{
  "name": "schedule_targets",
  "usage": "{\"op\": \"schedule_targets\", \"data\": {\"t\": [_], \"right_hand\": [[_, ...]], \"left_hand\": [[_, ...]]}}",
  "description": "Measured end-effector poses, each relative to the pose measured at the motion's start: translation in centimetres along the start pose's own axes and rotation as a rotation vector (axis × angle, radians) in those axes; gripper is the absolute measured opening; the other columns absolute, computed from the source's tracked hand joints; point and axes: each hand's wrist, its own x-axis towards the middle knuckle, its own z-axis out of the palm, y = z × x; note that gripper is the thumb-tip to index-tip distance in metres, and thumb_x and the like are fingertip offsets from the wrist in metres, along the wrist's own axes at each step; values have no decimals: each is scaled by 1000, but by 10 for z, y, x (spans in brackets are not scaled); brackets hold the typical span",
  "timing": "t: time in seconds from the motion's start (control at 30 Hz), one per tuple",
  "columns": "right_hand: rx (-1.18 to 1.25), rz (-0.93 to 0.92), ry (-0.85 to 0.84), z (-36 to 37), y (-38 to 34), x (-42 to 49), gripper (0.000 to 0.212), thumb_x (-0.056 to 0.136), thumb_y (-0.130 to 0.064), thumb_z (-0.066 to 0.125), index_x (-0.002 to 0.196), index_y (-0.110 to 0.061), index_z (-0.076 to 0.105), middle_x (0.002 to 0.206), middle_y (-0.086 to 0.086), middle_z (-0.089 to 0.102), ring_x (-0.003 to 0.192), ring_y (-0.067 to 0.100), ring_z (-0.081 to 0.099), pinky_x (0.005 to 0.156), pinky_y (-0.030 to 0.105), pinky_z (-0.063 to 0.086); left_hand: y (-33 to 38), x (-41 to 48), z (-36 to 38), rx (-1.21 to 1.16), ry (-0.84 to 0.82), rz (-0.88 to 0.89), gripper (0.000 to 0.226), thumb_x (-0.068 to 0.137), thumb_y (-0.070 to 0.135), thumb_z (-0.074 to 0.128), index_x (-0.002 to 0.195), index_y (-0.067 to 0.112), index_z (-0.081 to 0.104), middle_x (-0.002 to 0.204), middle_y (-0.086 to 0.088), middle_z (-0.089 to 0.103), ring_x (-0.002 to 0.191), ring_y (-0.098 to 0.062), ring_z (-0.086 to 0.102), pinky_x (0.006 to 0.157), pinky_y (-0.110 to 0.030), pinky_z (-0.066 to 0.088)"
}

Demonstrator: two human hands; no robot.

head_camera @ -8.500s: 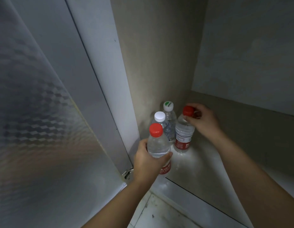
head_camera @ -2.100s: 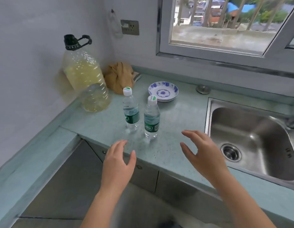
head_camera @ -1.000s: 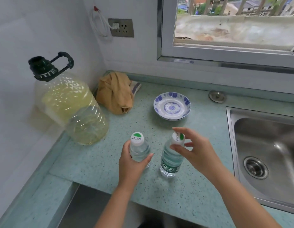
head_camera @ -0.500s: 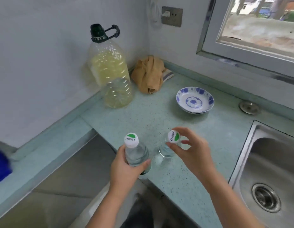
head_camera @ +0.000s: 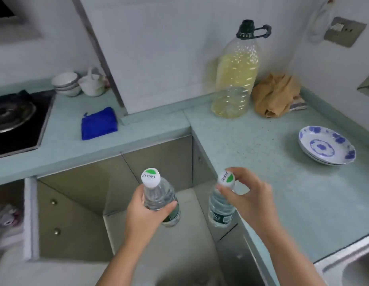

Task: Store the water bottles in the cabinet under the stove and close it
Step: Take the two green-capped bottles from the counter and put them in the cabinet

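Both hands are carrying a water bottle each, held out in the air in front of the counter corner, off the countertop. The left hand (head_camera: pixel 145 213) has its fingers wrapped tight around the body of the left bottle (head_camera: pixel 158 198), thumb across the front, with the white-and-green cap sticking up above the fingers. The right hand (head_camera: pixel 248 196) is doing it differently: fingertips pinched shut around the cap, so the right bottle (head_camera: pixel 219 209) just hangs straight down below the fingers. The two bottles are near each other but not touching.

Beyond the fingers there's the pale green countertop (head_camera: pixel 272 162) with a blue-patterned dish (head_camera: pixel 326 145) off to the right of the right hand, a big jug of yellow oil (head_camera: pixel 235 79) and a crumpled tan cloth (head_camera: pixel 277 94) back by the wall. Out past the left hand sit a blue cloth (head_camera: pixel 99 125) and the stove (head_camera: pixel 12 118), with a cabinet door (head_camera: pixel 29 219) standing open under it at the far left.
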Motion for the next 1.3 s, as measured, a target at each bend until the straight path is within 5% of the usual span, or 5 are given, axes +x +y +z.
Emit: {"op": "schedule_targets", "data": {"t": [0.3,0.53,0.9,1.13,1.3], "right_hand": [[218,-71,-354,126,-109,-63,36,62,-13,81,80,-38,62,92,-32,63,78,-8,62,68,0,43],[313,-86,-550,246,-196,-155,32,63,-11,79,81,-35,65,89,-33,64,78,-6,64,66,1,45],[382,-119,-866,407,-292,-258,30,64,-5,78,81,-27,64,83,-10,67,62,-8,62,56,3,46],[352,-161,-991,501,-324,-251,34,64,-8,78,80,-33,63,83,-15,66,68,-8,63,60,1,45],[321,-119,-1023,579,-342,-211,33,64,-13,79,78,-38,63,86,-16,67,80,8,66,65,8,50]], "left_hand": [[-60,-62,-167,-87,286,-73,56,51,10,88,93,31,58,92,10,69,86,-11,66,78,-33,52],[-122,-136,-317,-18,457,-130,61,52,17,87,100,32,53,91,22,61,83,7,56,64,2,40],[-202,-210,-460,-119,771,-310,63,56,17,86,103,35,49,95,23,58,82,17,53,61,0,41],[-234,-181,-512,-166,886,-371,62,53,18,87,91,47,48,97,25,58,91,2,57,66,-8,45],[-247,-115,-561,-173,956,-413,63,54,18,86,107,30,53,102,11,63,91,-6,60,73,-17,49]]}}
